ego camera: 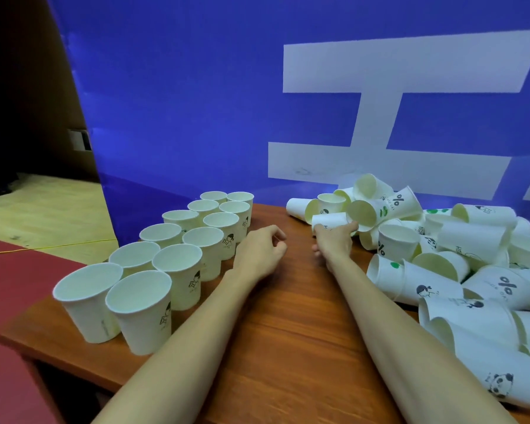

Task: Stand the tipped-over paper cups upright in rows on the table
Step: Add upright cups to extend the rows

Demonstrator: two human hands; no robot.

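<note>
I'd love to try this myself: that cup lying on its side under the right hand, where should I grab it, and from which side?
Grip the lying cup round its middle wall, coming from above, as the right hand does. Its side faces up and stays clear there; the pile crowds its right end.

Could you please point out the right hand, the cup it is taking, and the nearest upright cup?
right hand (334, 243), head view, back of the hand.
grasped cup (329, 219), head view, its side wall.
nearest upright cup (144, 319), head view, outer wall.
</note>
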